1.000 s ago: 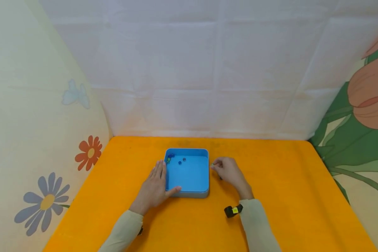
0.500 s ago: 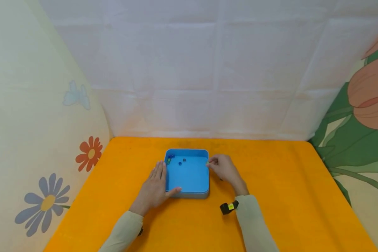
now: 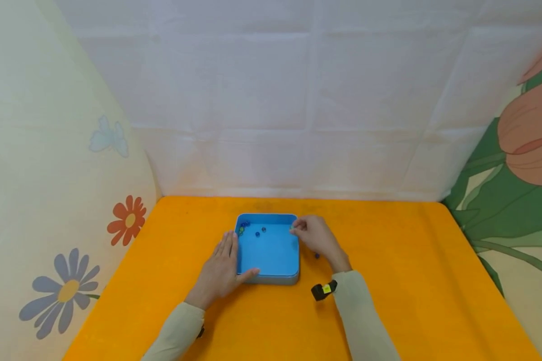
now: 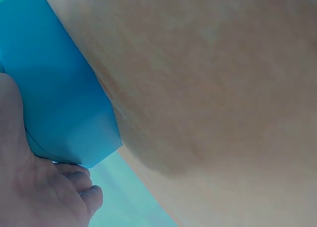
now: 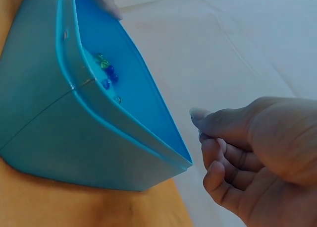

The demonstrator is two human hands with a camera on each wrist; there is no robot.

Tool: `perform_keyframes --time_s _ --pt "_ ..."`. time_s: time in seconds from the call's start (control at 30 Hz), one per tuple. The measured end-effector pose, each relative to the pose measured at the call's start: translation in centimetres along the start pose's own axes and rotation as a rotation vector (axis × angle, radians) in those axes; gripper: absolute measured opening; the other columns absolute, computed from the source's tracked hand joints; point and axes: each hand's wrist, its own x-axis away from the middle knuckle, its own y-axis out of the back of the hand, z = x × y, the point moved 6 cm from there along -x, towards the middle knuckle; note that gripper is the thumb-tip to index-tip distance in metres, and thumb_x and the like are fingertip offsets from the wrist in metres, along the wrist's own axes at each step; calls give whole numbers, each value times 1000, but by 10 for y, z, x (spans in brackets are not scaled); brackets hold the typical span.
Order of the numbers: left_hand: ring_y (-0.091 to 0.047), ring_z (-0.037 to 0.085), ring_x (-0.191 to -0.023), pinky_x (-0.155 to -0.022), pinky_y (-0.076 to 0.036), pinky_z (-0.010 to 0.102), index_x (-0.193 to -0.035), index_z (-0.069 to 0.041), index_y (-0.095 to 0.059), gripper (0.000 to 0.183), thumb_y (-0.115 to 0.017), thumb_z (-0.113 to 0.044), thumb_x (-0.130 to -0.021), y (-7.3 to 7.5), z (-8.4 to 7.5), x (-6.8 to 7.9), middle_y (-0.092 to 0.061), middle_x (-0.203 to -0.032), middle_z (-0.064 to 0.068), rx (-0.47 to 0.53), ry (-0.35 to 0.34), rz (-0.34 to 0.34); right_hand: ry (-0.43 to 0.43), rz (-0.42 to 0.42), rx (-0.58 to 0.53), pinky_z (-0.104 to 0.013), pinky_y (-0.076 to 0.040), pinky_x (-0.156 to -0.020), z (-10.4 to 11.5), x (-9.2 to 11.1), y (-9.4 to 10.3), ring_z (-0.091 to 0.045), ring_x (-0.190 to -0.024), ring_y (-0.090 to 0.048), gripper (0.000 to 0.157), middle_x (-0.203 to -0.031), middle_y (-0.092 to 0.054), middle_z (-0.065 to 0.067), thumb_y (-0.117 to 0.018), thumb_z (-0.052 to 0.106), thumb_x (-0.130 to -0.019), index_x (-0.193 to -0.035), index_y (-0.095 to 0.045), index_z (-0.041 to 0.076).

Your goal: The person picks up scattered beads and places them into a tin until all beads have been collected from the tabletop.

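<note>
A square blue box (image 3: 271, 250) holds several glass marbles, with blue and green ones clustered in its far left corner. A blue marble (image 3: 258, 234) and a darker marble (image 3: 264, 229) lie apart on its floor. My left hand (image 3: 218, 271) rests against the left wall, fingers straight along it and thumb over the front rim. At the far right rim, my right hand (image 3: 317, 234) pinches a small pale marble (image 3: 291, 227) between thumb and forefinger; the fingers mostly hide it. In the right wrist view, the fingertips stand just beside a box corner.
A dark blue marble (image 3: 317, 255) lies on the orange tabletop (image 3: 411, 281), right of the box and beneath my right wrist. A white cloth backdrop (image 3: 271, 100) hangs behind the table, with flower-printed sheets at both sides.
My right hand has moved left and away from me, bringing the pinched marble from outside the box to over its right rim. The left hand has stayed in place.
</note>
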Motion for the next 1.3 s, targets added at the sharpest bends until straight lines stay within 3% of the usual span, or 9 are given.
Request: perform_keyframes --time_s 0.33,1.3 --pt "-19 44 -163 -131 -27 57 -165 7 -14 119 -51 -81 -93 3 0 2 -15 -175 26 11 9 -10 -14 29 -11 -32 -60 -81 6 -14 -9 -17 -88 -64 18 -100 -74 -4 -71 24 -102 -112 -77 10" --pt "-20 45 -163 -130 -28 56 -165 8 -15 118 -52 -79 -94 5 -2 2 -17 -174 27 -8 -8 -22 49 82 -10 -34 -61 -83 28 -46 -29 -18 -91 -67 23 -102 -76 -4 -70 30 -102 -110 -79 11"
